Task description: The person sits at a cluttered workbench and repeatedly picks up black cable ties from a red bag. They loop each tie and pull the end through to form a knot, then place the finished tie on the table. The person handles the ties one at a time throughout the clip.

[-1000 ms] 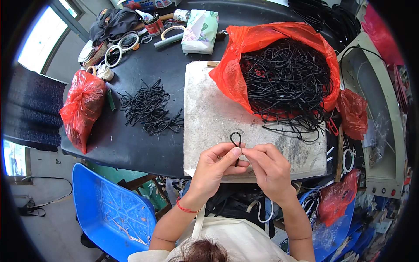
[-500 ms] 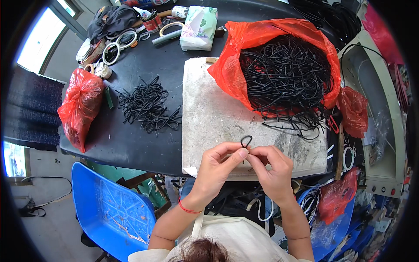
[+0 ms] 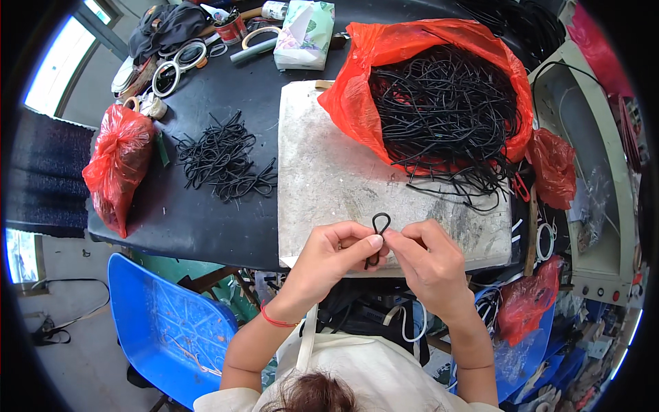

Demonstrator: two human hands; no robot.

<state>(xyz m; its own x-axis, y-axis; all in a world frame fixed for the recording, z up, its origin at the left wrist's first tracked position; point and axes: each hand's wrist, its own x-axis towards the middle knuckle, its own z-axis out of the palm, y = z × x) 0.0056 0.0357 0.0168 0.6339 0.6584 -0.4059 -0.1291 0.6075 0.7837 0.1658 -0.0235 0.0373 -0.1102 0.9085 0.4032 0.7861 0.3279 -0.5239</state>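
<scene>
A short black cord (image 3: 382, 218) is bent into a loop over the near edge of the pale board (image 3: 329, 158), its lower part showing below my fingers. My left hand (image 3: 338, 255) pinches it at the crossing between thumb and forefinger. My right hand (image 3: 429, 257) is closed too, its thumb and fingertips pressed at the same crossing from the right; its fingers partly hide what they grip. Beyond both hands, a red plastic bag (image 3: 347, 103) lies open, full of straight and tangled black cords (image 3: 446, 103). Looped black cords (image 3: 223, 158) lie heaped left of the board.
A tied red bag (image 3: 118, 161) sits at the table's left end. Tape rolls (image 3: 165, 79), a tissue pack (image 3: 304, 38) and a grey tube (image 3: 254, 52) stand far back. Blue bins (image 3: 154, 309) flank me below the table; a beige metal cabinet (image 3: 596, 254) rises at right.
The cord's loop stands larger above my fingers, and its lower part now shows beneath them. My right hand has shifted slightly right and turned. The whole view has shifted a little.
</scene>
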